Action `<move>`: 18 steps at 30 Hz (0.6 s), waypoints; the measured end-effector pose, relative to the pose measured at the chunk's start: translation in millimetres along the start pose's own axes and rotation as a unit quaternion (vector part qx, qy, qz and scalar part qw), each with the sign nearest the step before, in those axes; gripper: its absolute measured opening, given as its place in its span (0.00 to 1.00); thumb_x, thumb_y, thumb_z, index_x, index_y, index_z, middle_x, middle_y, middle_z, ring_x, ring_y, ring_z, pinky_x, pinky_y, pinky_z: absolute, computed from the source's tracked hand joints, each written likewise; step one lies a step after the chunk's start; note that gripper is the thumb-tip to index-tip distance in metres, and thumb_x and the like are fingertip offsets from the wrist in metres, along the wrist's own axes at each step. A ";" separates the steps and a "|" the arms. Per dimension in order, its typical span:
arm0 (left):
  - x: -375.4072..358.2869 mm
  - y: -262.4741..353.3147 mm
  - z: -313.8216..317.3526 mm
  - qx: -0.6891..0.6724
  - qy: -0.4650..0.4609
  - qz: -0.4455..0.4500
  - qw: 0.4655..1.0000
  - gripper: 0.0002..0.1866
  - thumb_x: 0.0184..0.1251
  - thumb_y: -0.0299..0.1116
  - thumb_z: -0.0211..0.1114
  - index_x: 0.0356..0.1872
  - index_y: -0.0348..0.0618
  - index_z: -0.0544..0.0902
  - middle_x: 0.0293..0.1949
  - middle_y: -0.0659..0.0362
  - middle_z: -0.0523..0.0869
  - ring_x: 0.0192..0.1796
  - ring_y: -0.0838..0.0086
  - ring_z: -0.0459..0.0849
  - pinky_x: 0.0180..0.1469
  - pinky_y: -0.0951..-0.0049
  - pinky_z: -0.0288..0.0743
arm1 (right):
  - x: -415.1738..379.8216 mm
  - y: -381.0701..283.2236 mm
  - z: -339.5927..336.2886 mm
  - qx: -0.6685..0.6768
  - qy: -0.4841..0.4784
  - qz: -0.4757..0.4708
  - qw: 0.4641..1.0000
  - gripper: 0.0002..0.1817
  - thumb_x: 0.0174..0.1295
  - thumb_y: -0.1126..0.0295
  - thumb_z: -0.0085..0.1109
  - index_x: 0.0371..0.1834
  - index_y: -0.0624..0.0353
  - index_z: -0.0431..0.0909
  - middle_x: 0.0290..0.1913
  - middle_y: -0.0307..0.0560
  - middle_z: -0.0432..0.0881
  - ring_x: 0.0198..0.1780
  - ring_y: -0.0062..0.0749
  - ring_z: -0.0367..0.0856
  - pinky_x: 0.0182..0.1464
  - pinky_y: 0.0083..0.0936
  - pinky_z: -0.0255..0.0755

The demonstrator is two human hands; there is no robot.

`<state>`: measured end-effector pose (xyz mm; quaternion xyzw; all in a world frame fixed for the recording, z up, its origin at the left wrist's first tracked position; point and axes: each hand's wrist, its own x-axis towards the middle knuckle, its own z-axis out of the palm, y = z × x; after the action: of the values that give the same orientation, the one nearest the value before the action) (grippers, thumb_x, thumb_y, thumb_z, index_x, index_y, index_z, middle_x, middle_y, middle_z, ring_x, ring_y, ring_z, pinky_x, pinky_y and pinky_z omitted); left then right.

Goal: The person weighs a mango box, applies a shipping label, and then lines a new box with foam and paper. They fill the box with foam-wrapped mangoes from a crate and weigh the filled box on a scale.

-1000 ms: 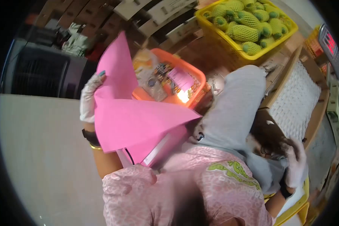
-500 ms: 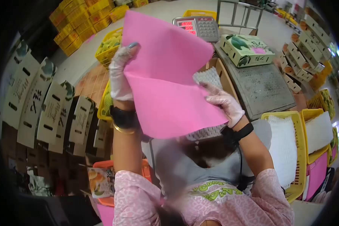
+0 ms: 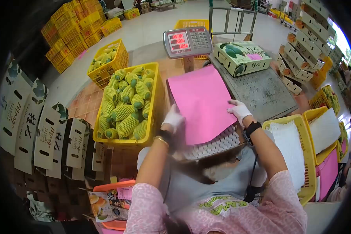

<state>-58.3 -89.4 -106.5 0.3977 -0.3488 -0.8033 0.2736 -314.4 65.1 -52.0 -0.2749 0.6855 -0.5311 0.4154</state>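
Observation:
A pink sheet (image 3: 202, 103) lies over an open carton, covering most of a white foam net liner (image 3: 218, 144) that shows along the near side. At the sheet's left edge is my left hand (image 3: 174, 118), gloved in white; its fingers are too blurred to make out. My right hand (image 3: 240, 110), also gloved, rests its spread fingers at the sheet's right edge. Left of the carton stands a yellow crate (image 3: 155, 97) of green mangoes (image 3: 126, 93) in foam nets.
Behind the carton is a scale display (image 3: 188, 42); a mango box (image 3: 242, 58) sits on the grey platform (image 3: 261, 91). Yellow baskets with white foam nets (image 3: 286, 148) stand at right. Upright cartons (image 3: 48, 136) line the left. An orange basket (image 3: 123, 225) is near my left arm.
The pink sheet has come down from its raised position onto the carton. Both hands have lowered to its sides, the left moving right. The mango crate now shows fully as the view has shifted.

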 end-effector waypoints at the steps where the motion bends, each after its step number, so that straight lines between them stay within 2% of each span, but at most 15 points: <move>1: -8.7 0.7 8.1 0.222 0.031 0.062 0.973 0.41 0.49 0.14 0.54 0.68 0.47 0.52 0.28 0.59 0.77 0.28 0.76 0.75 0.32 0.77 0.71 | -5.8 -3.4 1.2 -0.077 0.013 -0.016 0.997 0.24 0.49 0.84 0.53 0.54 0.66 0.71 0.50 0.52 0.78 0.47 0.34 0.78 0.49 0.21 0.70; 2: -19.6 3.4 16.0 0.432 0.057 0.121 0.892 0.42 0.48 0.14 0.54 0.68 0.47 0.53 0.28 0.60 0.76 0.27 0.77 0.73 0.32 0.78 0.70 | -13.5 -10.1 0.9 -0.154 0.025 -0.032 0.987 0.23 0.49 0.83 0.55 0.52 0.64 0.74 0.48 0.52 0.79 0.46 0.35 0.79 0.49 0.22 0.71; 3: -39.0 11.8 27.4 0.475 0.095 0.147 0.862 0.40 0.46 0.14 0.53 0.67 0.45 0.58 0.30 0.60 0.77 0.28 0.77 0.71 0.35 0.80 0.70 | -17.3 -11.9 -1.6 -0.157 0.024 -0.026 0.987 0.23 0.49 0.83 0.55 0.52 0.64 0.74 0.48 0.52 0.79 0.46 0.35 0.79 0.49 0.22 0.71; 4: -44.4 9.3 26.9 0.450 0.090 0.206 0.864 0.34 0.46 0.14 0.52 0.61 0.43 0.68 0.36 0.56 0.82 0.34 0.75 0.78 0.40 0.78 0.72 | -19.9 -13.4 -4.5 -0.271 0.025 -0.055 0.961 0.20 0.48 0.80 0.55 0.49 0.62 0.76 0.47 0.53 0.80 0.46 0.37 0.79 0.49 0.23 0.71; 5: -59.8 17.8 34.6 0.527 0.090 0.176 0.826 0.31 0.46 0.15 0.52 0.59 0.42 0.71 0.40 0.54 0.82 0.39 0.74 0.80 0.43 0.78 0.72 | -21.0 -13.2 -6.8 -0.381 0.025 -0.084 0.920 0.18 0.48 0.78 0.55 0.46 0.60 0.78 0.45 0.54 0.80 0.47 0.40 0.79 0.50 0.25 0.71; 6: -77.0 30.3 44.6 0.601 0.089 0.146 0.781 0.29 0.46 0.16 0.52 0.56 0.41 0.74 0.45 0.52 0.83 0.44 0.72 0.81 0.47 0.77 0.72 | -20.1 -11.6 -8.4 -0.382 0.025 -0.080 0.920 0.18 0.48 0.78 0.55 0.46 0.60 0.78 0.45 0.54 0.80 0.47 0.40 0.79 0.50 0.25 0.71; 7: -84.8 35.5 48.3 0.633 0.069 0.109 0.764 0.22 0.46 0.20 0.54 0.48 0.37 0.79 0.44 0.47 0.82 0.48 0.63 0.82 0.49 0.73 0.73 | -19.0 -9.2 -9.4 -0.449 0.002 -0.097 0.888 0.18 0.48 0.75 0.55 0.45 0.59 0.79 0.44 0.55 0.80 0.47 0.41 0.79 0.51 0.26 0.71; 8: -88.1 37.4 52.2 0.632 0.067 0.106 0.764 0.22 0.46 0.20 0.54 0.48 0.37 0.79 0.44 0.47 0.82 0.48 0.63 0.82 0.49 0.73 0.73 | -19.7 -6.7 -9.9 -0.513 -0.023 -0.113 0.850 0.17 0.47 0.72 0.55 0.44 0.57 0.80 0.43 0.55 0.80 0.47 0.43 0.79 0.51 0.28 0.72; 9: -90.4 38.9 57.1 0.713 0.042 0.084 0.694 0.19 0.46 0.23 0.55 0.44 0.37 0.80 0.41 0.45 0.83 0.46 0.59 0.82 0.48 0.70 0.74 | -26.0 -10.2 -6.9 -0.553 -0.056 -0.138 0.820 0.15 0.48 0.71 0.51 0.39 0.60 0.81 0.41 0.58 0.80 0.45 0.49 0.79 0.49 0.31 0.72; 10: -94.6 39.9 61.8 0.786 0.017 0.061 0.616 0.17 0.46 0.25 0.56 0.40 0.36 0.82 0.38 0.43 0.83 0.44 0.55 0.82 0.46 0.68 0.75 | -26.4 -8.2 -5.3 -0.554 -0.059 -0.138 0.819 0.15 0.48 0.71 0.51 0.39 0.60 0.81 0.41 0.58 0.80 0.45 0.49 0.79 0.49 0.31 0.72; 11: -101.0 39.5 67.2 0.798 0.017 0.083 0.597 0.12 0.45 0.28 0.57 0.31 0.36 0.84 0.32 0.41 0.82 0.39 0.50 0.82 0.41 0.63 0.77 | -25.4 -5.1 -3.0 -0.600 -0.089 -0.125 0.785 0.14 0.47 0.71 0.51 0.36 0.61 0.82 0.37 0.59 0.81 0.42 0.50 0.80 0.47 0.33 0.73; 12: -97.2 32.6 64.9 0.812 0.011 0.111 0.573 0.10 0.42 0.27 0.59 0.28 0.37 0.84 0.30 0.42 0.83 0.37 0.51 0.83 0.38 0.61 0.78 | -23.3 -2.1 -0.5 -0.645 -0.119 -0.112 0.747 0.13 0.46 0.70 0.52 0.33 0.62 0.82 0.34 0.60 0.81 0.39 0.51 0.81 0.44 0.35 0.74; 13: -87.7 25.5 62.6 0.834 0.000 0.107 0.542 0.10 0.41 0.27 0.61 0.27 0.37 0.85 0.29 0.43 0.83 0.36 0.52 0.83 0.38 0.62 0.78 | -24.6 1.4 2.6 -0.665 -0.128 -0.165 0.717 0.11 0.44 0.70 0.53 0.27 0.64 0.83 0.30 0.63 0.80 0.36 0.52 0.82 0.39 0.37 0.76; 16: -77.4 19.3 75.8 0.870 -0.015 0.086 0.486 0.10 0.39 0.26 0.64 0.27 0.39 0.85 0.30 0.44 0.83 0.37 0.56 0.85 0.39 0.64 0.79 | -27.3 13.5 13.7 -0.748 -0.148 -0.131 0.633 0.09 0.40 0.74 0.57 0.27 0.62 0.83 0.31 0.60 0.81 0.37 0.47 0.83 0.38 0.35 0.77; 18: -63.1 5.2 71.7 0.884 -0.018 0.090 0.458 0.09 0.43 0.25 0.62 0.28 0.40 0.86 0.32 0.42 0.83 0.38 0.57 0.84 0.40 0.63 0.79 | -27.5 28.4 14.2 -0.750 -0.160 -0.144 0.625 0.10 0.45 0.68 0.54 0.24 0.60 0.83 0.28 0.59 0.81 0.33 0.48 0.83 0.37 0.36 0.76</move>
<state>-83.3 -22.8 -42.6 0.3784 -0.9106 -0.0421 -0.1606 -286.4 88.6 -72.7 -0.6671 0.7209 0.1664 0.0872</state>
